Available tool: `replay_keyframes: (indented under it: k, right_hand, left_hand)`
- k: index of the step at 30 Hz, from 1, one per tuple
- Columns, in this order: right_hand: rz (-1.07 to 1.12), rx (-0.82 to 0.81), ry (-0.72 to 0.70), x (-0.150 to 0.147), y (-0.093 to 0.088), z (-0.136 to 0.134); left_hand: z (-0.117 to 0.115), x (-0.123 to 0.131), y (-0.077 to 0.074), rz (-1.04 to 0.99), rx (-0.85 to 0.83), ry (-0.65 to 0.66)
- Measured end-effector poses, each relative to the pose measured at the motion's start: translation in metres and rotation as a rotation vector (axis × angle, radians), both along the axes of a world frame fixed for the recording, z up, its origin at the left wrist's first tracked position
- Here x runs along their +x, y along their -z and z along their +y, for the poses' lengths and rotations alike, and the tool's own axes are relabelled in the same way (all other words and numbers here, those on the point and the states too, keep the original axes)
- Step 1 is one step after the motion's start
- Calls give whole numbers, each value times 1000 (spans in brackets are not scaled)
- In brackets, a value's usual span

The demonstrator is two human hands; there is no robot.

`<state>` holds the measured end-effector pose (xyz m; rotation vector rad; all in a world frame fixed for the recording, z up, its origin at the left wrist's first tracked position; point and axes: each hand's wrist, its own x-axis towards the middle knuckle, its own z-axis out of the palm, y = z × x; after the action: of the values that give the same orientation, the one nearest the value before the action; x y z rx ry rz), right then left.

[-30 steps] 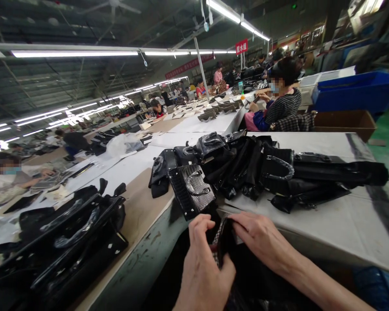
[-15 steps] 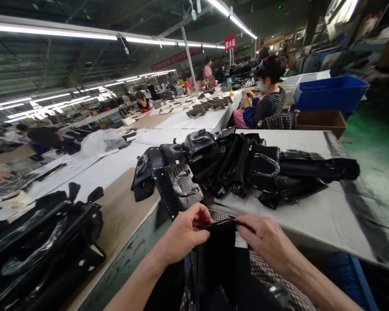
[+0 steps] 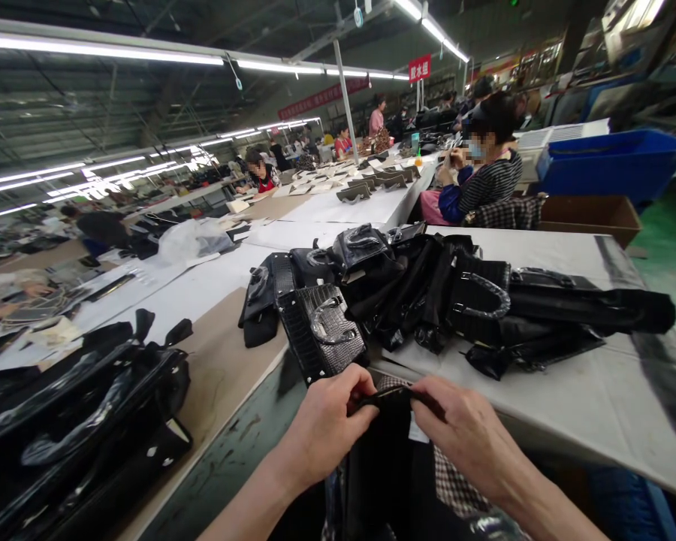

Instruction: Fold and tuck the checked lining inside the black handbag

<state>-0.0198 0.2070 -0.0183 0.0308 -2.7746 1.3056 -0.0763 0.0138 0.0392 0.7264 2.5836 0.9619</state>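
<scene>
My left hand [image 3: 324, 432] and my right hand [image 3: 466, 434] both pinch the top edge of a black handbag [image 3: 391, 466] held just below the table's front edge. The bag has a checked lining showing at its right side. Fingers of both hands are closed on the bag's rim, thumbs toward each other. Right behind my hands a black crocodile-textured bag [image 3: 322, 329] leans at the table edge, at the front of a heap of black handbags [image 3: 456, 293].
A second pile of glossy black bags [image 3: 73, 421] lies on the left table. A seated person in a striped top [image 3: 484, 184] works at the white table [image 3: 568, 391] ahead; others sit farther back. A blue bin [image 3: 614, 161] and cardboard box [image 3: 591, 214] stand at right.
My left hand turned from gripping the bag's side to pinching its top edge, and the bag rose to sit between both hands. The view shifted slightly.
</scene>
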Motion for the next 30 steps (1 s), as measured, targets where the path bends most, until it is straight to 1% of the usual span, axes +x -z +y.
replay_keyframes:
  k: [1,3,5,7,9,15,18,20,23,30]
  right_hand:
    - [17,27,17,-1,0,-1]
    - [118,49,31,-2,-1,-2]
    - [253,64,-17,-3,-4,-3]
    - [343,118,-90,-4,-7,-4]
    - [382,197,-133,-5,-10,-5]
    - [428,392,-118,-10,-21,-8]
    - [446,443,-134,-14,-24,-7]
    - [459,447,-158,-15,-24,-6]
    - [459,400,-192,-15,-21,-4]
    - [498,269,-174,-15,-13,-1]
  left_hand:
    - [0,-1,0,-14,5,-9]
    - [-1,-2,1,-12,11,-20]
    - [-1,-2,1,-1,4,-22]
    - [-2,-2,1,13,-3,-23]
    - [-2,-1,1,22,-2,-27]
    - [0,0,1,54,-1,-45]
    - [1,2,2,62,-1,-32]
    - [2,3,3,63,2,-26]
    - [2,5,4,68,6,-25]
    - [3,5,3,53,6,-28]
